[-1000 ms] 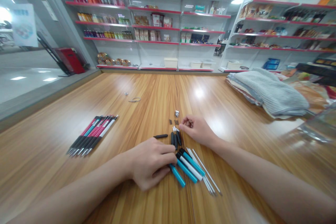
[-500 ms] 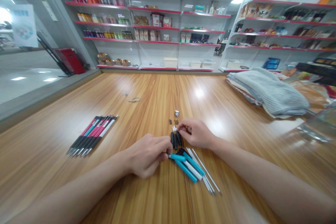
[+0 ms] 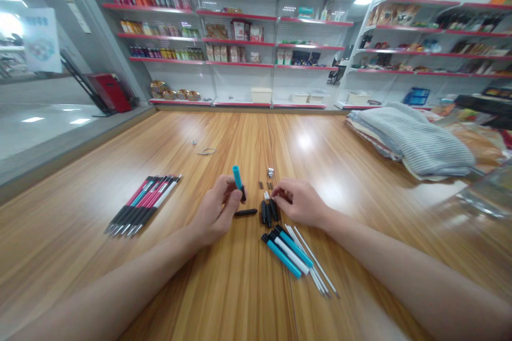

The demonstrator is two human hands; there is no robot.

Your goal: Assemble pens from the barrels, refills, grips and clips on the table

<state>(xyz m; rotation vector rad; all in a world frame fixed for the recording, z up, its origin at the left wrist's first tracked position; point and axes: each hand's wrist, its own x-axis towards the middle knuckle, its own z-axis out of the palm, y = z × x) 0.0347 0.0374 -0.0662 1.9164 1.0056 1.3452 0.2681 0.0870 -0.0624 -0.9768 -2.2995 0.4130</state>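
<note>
My left hand (image 3: 216, 212) holds a teal pen barrel (image 3: 238, 179) upright above the wooden table (image 3: 168, 277). My right hand (image 3: 299, 203) rests on the table with its fingertips pinched at a small cluster of black pen tips (image 3: 268, 211); whether it grips one I cannot tell. A single black pen piece (image 3: 245, 212) lies between the hands. Teal and white pen barrels (image 3: 288, 250) and thin white refills (image 3: 314, 265) lie in front of my right wrist. Tiny metal springs and parts (image 3: 269, 173) sit just beyond the fingers.
A row of assembled pink, teal and white pens (image 3: 143, 203) lies at the left. A small wire ring (image 3: 206, 152) lies farther back. Folded grey striped cloth (image 3: 416, 138) sits at the right. Store shelves (image 3: 240, 37) stand behind the table.
My left hand picked a teal barrel out of the pile and lifted it up and away from me. My right hand shifted slightly toward the black tips.
</note>
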